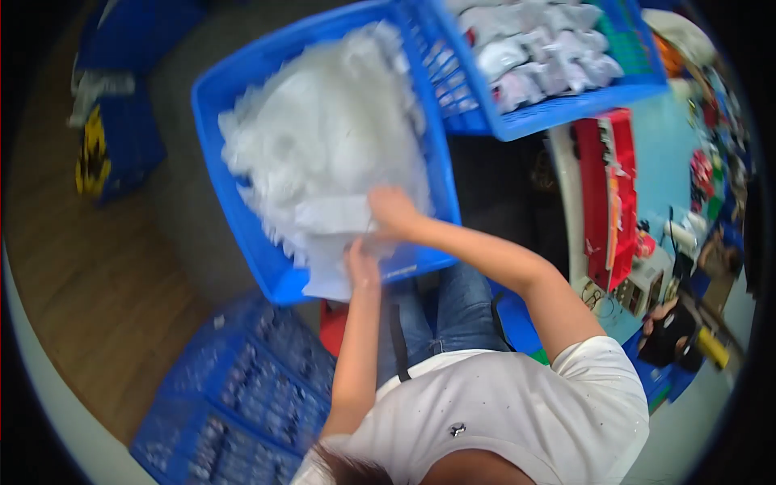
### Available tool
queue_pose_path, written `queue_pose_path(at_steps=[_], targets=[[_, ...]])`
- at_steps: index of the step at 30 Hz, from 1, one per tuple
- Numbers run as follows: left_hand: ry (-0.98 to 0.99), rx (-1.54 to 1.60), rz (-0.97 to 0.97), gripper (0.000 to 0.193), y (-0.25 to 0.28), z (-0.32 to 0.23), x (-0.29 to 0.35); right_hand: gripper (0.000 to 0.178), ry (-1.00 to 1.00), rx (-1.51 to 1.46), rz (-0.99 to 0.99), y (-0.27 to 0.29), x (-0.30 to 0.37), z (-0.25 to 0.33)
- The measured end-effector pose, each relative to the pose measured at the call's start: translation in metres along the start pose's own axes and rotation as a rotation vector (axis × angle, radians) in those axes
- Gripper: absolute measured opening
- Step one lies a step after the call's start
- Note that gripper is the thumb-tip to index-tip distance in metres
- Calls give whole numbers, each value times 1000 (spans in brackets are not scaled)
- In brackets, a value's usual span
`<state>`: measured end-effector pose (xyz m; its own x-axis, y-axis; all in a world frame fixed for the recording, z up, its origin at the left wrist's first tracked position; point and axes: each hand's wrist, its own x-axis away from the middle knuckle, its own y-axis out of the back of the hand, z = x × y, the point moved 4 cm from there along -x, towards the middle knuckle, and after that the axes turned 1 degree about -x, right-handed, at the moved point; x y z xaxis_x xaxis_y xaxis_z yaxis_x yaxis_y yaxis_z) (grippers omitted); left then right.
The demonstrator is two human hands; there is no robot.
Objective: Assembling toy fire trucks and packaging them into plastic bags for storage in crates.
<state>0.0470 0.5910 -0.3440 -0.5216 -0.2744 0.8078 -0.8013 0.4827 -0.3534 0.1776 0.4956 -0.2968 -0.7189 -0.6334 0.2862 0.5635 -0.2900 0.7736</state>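
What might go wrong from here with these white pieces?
The loose white piece lying across the near rim of the blue crate might slip out.
The white pile is loose and overlapping, so the right hand or left hand might drag up extra pieces.
The slatted blue basket of wrapped white bundles stands close beside the crate; a wide swing of the right arm might knock it.

Factory workshop: blue crates [440,178], workbench [653,153], boxy instrument [644,287].
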Motion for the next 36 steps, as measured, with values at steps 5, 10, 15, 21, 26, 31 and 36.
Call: queue_pose_path(at_steps=[5, 10, 15, 21, 26, 31, 36], targets=[[-244, -298, 180, 35, -65, -102, 76, 59, -81, -602, -226, 71, 28, 48], [-65, -498, 570, 48, -131, -140, 129, 64, -230, -1023, -103, 157, 101, 74], [43, -594, 1098, 64, -192, -147, 180, 70, -258, -1287, -368, 206, 174, 102], [105, -740, 1553, 83, -264, -92, 210, 78, -226, -1096, -870, 229, 278, 97], [198, -1021, 1625, 91, -314, -39, 258, 77, 35, -1408, -980, 239, 334, 88], [313, -1067, 1583, 86, -349, 45, 300, 82, -49, -1527, -1075, 240, 394, 52], [662, -833, 1504, 82, -371, 131, 337, 84, -82, -1534, -1211, 251, 456, 17]])
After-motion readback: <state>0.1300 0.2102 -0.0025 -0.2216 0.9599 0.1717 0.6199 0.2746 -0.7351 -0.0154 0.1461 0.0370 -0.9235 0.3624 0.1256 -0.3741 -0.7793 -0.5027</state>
